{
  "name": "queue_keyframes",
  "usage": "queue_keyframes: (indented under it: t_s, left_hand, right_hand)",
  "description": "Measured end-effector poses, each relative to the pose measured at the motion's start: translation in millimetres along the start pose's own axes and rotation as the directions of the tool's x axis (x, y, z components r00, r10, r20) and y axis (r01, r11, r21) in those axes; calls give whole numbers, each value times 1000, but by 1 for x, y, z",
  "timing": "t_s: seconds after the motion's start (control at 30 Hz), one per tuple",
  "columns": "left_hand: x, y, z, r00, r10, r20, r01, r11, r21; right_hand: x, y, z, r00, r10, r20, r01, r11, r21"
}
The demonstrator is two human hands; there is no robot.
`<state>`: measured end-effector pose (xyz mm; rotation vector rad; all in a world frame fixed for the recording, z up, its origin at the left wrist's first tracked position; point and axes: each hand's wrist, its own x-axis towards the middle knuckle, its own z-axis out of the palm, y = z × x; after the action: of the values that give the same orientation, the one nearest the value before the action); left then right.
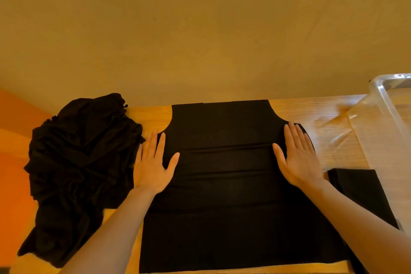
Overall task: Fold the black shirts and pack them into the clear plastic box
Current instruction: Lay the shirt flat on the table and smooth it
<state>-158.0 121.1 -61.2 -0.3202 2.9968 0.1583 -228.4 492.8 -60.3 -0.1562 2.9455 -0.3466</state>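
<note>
Two flat palms, left hand (150, 168) and right hand (297, 159), pressed one spread shirt (224, 184); one crumpled pile (82, 158), one folded shirt (361, 187) in one clear box (387, 100).

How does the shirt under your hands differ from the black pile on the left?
The spread shirt lies flat and smooth; the pile is crumpled and heaped. Both hands, left hand and right hand, press the spread shirt; the left hand's fingers also reach the pile's edge. Both are black fabric on the wooden table.
</note>
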Motion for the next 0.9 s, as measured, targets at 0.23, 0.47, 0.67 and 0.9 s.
queue_keyframes:
  t_s: [0.23,0.47,0.67,0.9]
  left_hand:
    - [-3,1,1,998,8,-56,-5,999,45]
    - [-5,4,-1,998,-32,-45,35,997,70]
    - [-27,21,-14,962,255,-95,-246,965,94]
    - [-95,44,-14,899,439,4,-436,894,-104]
  right_hand:
    - [4,-2,-2,999,30,-31,-31,999,-11]
    - [-5,6,3,994,96,-44,-99,993,-66]
    - [-30,-5,-4,996,-37,-76,33,998,-48]
    - [-103,-6,-1,954,-300,22,299,954,20]
